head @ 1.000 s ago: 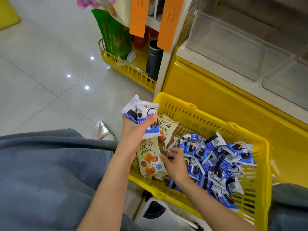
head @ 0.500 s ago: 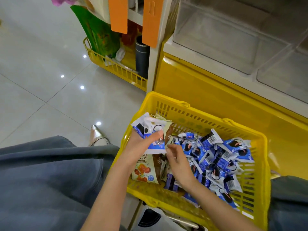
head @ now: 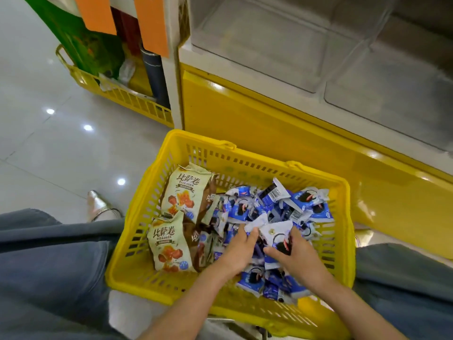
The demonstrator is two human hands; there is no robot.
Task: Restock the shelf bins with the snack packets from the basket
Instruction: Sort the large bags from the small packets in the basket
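In the yellow basket (head: 137, 282), toward its near right corner, the left hand (head: 239, 252) pinches one blue packet (head: 254, 225) and the right hand (head: 297, 256) grips another (head: 275, 233). Two beige packets (head: 182, 192) lie along the left wall. The blue heap (head: 282, 204) is uncountable.

Your left hand (head: 237, 252) is hiding its fingers among the blue packets (head: 282, 207), leaving its grip impossible to read. Your right hand (head: 300, 257) is covering part of the white-faced packet (head: 274, 233) it is pinching. Both forearms are running off the bottom edge and masking stretches of the near wall of the basket (head: 344, 217). The top edge is cropping the shelf bins (head: 257, 45) and orange tags (head: 152, 25). Small print on the blue wrappers is blurring beyond reading.
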